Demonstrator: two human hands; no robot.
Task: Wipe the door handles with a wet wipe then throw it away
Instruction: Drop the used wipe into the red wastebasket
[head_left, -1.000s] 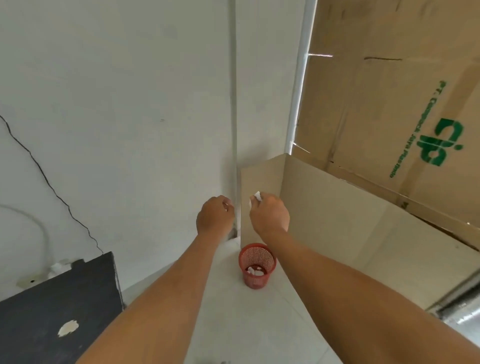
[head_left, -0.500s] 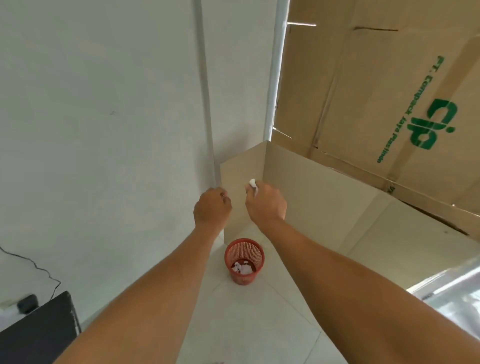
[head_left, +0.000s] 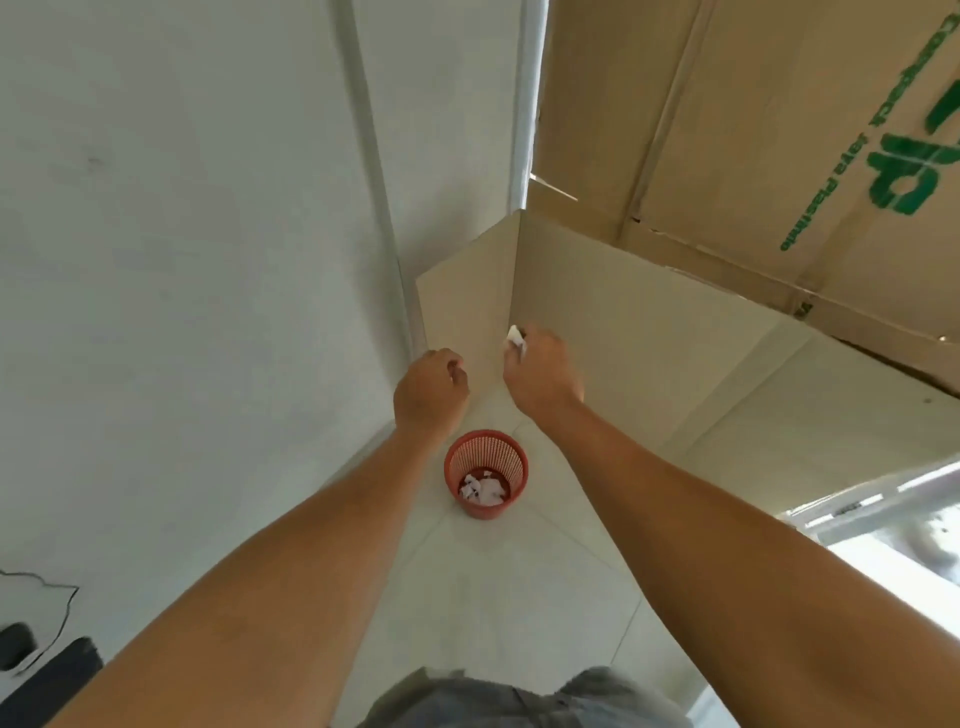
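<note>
My right hand (head_left: 543, 376) is closed around a small white wet wipe (head_left: 515, 335), a bit of which pokes out past the fingers. My left hand (head_left: 430, 395) hangs beside it in a loose fist with nothing in it. Both hands hover above and just beyond a small red mesh bin (head_left: 486, 472) that stands on the white tiled floor in a corner. Crumpled white wipes lie at the bottom of the bin. No door handle is in view.
A white wall (head_left: 182, 260) runs along the left. Large cardboard sheets (head_left: 727, 156) with green print lean against the right side, a pale cardboard panel (head_left: 623, 353) below them. A dark object (head_left: 47, 675) and a cable sit at the lower left.
The view has tilted down and moved closer to the corner; the bin now lies below my hands. My hands keep the same pose, the wipe still in the right one.
</note>
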